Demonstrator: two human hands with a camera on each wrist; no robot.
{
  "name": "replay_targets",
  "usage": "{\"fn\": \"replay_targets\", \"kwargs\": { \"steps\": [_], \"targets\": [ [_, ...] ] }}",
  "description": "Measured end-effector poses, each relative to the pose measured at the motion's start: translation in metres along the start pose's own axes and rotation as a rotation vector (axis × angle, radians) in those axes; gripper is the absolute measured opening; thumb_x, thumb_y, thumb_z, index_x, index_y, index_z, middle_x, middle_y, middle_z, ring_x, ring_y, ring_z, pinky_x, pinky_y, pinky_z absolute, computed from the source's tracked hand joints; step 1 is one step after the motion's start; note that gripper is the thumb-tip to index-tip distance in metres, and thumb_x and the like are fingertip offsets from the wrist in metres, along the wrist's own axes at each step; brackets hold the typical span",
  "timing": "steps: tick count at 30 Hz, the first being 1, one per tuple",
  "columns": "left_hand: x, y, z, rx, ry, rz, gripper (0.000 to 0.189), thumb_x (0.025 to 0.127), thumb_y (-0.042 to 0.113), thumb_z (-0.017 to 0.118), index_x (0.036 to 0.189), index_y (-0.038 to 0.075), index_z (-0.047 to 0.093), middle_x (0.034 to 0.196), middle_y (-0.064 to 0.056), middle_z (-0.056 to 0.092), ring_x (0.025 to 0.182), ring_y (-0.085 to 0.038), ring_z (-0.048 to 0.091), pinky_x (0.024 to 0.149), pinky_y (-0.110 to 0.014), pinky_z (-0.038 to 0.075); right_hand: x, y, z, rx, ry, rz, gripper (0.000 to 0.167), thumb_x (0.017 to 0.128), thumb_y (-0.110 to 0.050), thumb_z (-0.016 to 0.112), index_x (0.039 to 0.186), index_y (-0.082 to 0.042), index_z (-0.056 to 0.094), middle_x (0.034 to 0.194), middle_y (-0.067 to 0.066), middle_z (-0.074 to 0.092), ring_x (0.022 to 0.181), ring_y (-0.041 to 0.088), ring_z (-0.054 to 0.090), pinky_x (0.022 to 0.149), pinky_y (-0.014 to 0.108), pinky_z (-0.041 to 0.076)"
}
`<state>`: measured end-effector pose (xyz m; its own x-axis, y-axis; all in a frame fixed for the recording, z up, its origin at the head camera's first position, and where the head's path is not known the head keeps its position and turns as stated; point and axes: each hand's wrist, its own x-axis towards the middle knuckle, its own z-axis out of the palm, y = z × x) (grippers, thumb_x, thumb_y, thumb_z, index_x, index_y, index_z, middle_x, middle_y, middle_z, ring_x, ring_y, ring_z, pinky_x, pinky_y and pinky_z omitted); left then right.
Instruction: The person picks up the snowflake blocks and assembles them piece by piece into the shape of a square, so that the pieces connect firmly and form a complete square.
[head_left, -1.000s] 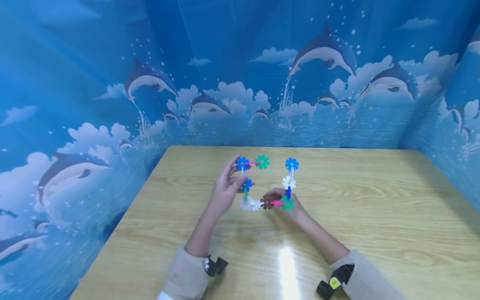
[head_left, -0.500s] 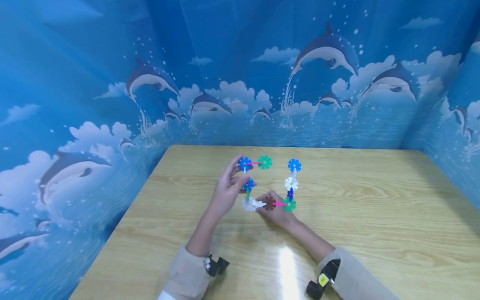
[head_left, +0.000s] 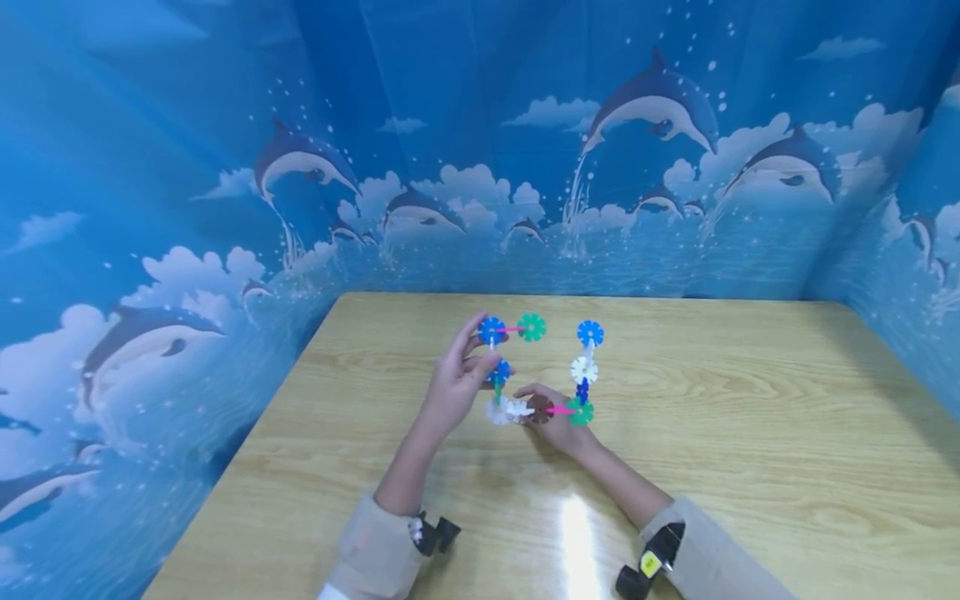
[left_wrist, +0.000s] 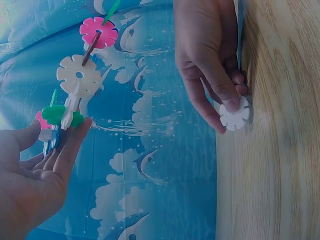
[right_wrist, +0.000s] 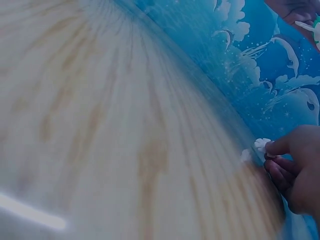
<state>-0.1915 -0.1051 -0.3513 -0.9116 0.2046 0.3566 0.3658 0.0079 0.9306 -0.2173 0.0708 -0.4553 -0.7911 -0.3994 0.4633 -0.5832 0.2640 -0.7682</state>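
Observation:
My left hand (head_left: 452,383) holds up a U-shaped chain of slotted plastic snowflake discs by its left side, fingers and thumb at the blue discs (head_left: 492,331). The chain carries a green disc (head_left: 532,327) at its upper left end, a brown disc (head_left: 540,409) low in the middle and a white disc (head_left: 584,370) on the right side. Below the chain, my right hand (head_left: 558,432) pinches a separate white snowflake disc (left_wrist: 234,114) between thumb and fingers, close over the table in the left wrist view. From the head, the chain covers part of this hand.
A pale wood-grain table (head_left: 750,433) spreads under both hands, with a bright light reflection near its front. Behind it hangs a blue curtain (head_left: 465,242) printed with dolphins and clouds. Each wrist wears a small black camera (head_left: 435,533).
My right hand has shifted left beneath the chain, its fingertips now nearer the white discs at the lower left. The left hand keeps its hold, with the chain slightly further right in view.

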Motion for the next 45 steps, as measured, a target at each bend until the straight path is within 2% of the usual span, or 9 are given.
{"fn": "replay_targets", "kwargs": {
  "steps": [3,8,11,15,19,26,33,39,45],
  "targets": [
    [0.000,0.000,0.001,0.000,-0.004,-0.006,0.057,0.092,0.011,0.055,0.143,0.012,0.030,0.127,-0.020,0.050,0.087,-0.027,0.064,0.071,-0.035,0.056,-0.003,0.004,-0.004,-0.003,-0.026,0.075,0.022,0.079,0.007,0.063,0.101,0.008,0.060,0.083,0.013,0.065,0.075,0.024,0.063,0.067,0.025,0.055],
    [-0.001,0.000,0.002,-0.002,0.004,-0.025,0.057,0.092,0.009,0.055,0.143,0.013,0.031,0.127,-0.020,0.049,0.089,-0.029,0.063,0.071,-0.034,0.056,-0.009,0.000,-0.021,0.143,-0.023,0.199,0.024,0.080,0.009,0.059,0.104,0.010,0.059,0.092,0.021,0.064,0.082,0.031,0.063,0.073,0.032,0.055],
    [0.000,0.001,0.002,0.003,0.008,-0.026,0.056,0.092,0.009,0.055,0.143,0.013,0.031,0.128,-0.020,0.049,0.090,-0.029,0.063,0.071,-0.034,0.056,-0.012,0.003,-0.035,0.051,0.014,0.223,0.025,0.080,0.007,0.060,0.105,0.007,0.061,0.090,0.018,0.065,0.082,0.028,0.062,0.074,0.030,0.054],
    [0.000,0.001,0.002,0.004,0.005,-0.026,0.056,0.092,0.009,0.055,0.143,0.013,0.031,0.129,-0.019,0.048,0.090,-0.028,0.063,0.072,-0.034,0.056,-0.017,0.006,-0.055,-0.010,0.065,0.369,0.028,0.081,0.006,0.060,0.109,0.003,0.063,0.093,0.014,0.065,0.083,0.025,0.061,0.070,0.026,0.052],
    [0.000,0.000,0.001,0.005,0.002,-0.028,0.057,0.092,0.010,0.056,0.143,0.013,0.031,0.129,-0.019,0.048,0.090,-0.027,0.063,0.072,-0.034,0.056,-0.020,0.004,-0.073,0.053,0.110,0.489,0.028,0.085,0.004,0.057,0.112,0.010,0.057,0.094,0.017,0.060,0.084,0.028,0.060,0.070,0.028,0.053],
    [0.000,-0.001,0.000,-0.006,-0.002,-0.026,0.057,0.092,0.010,0.056,0.143,0.015,0.032,0.127,-0.017,0.050,0.088,-0.028,0.063,0.072,-0.034,0.056,-0.018,-0.009,-0.106,0.050,0.166,0.462,0.030,0.090,-0.004,0.058,0.118,0.006,0.055,0.094,0.018,0.058,0.080,0.024,0.063,0.074,0.037,0.055],
    [0.001,-0.003,0.001,-0.006,-0.023,-0.017,0.057,0.092,0.010,0.055,0.143,0.012,0.030,0.126,-0.017,0.052,0.086,-0.028,0.064,0.072,-0.034,0.056,-0.010,-0.024,-0.133,0.074,0.255,0.446,0.034,0.091,-0.012,0.059,0.121,0.004,0.055,0.093,0.013,0.056,0.076,0.010,0.061,0.070,0.021,0.054],
    [0.000,-0.005,0.005,0.023,-0.026,-0.046,0.059,0.092,0.014,0.056,0.144,0.012,0.028,0.129,-0.020,0.048,0.085,-0.026,0.064,0.071,-0.033,0.056,-0.002,-0.043,-0.143,0.083,0.323,0.409,0.036,0.091,-0.015,0.060,0.120,0.004,0.055,0.091,0.007,0.055,0.076,0.009,0.060,0.068,0.018,0.054],
    [-0.001,-0.007,0.011,0.025,-0.050,-0.083,0.059,0.091,0.011,0.057,0.144,0.014,0.030,0.129,-0.023,0.046,0.085,-0.027,0.063,0.071,-0.033,0.056,0.000,-0.062,-0.140,0.120,0.342,0.345,0.037,0.089,-0.019,0.063,0.119,0.002,0.057,0.091,0.005,0.056,0.077,0.011,0.061,0.068,0.018,0.054]
  ]
}}
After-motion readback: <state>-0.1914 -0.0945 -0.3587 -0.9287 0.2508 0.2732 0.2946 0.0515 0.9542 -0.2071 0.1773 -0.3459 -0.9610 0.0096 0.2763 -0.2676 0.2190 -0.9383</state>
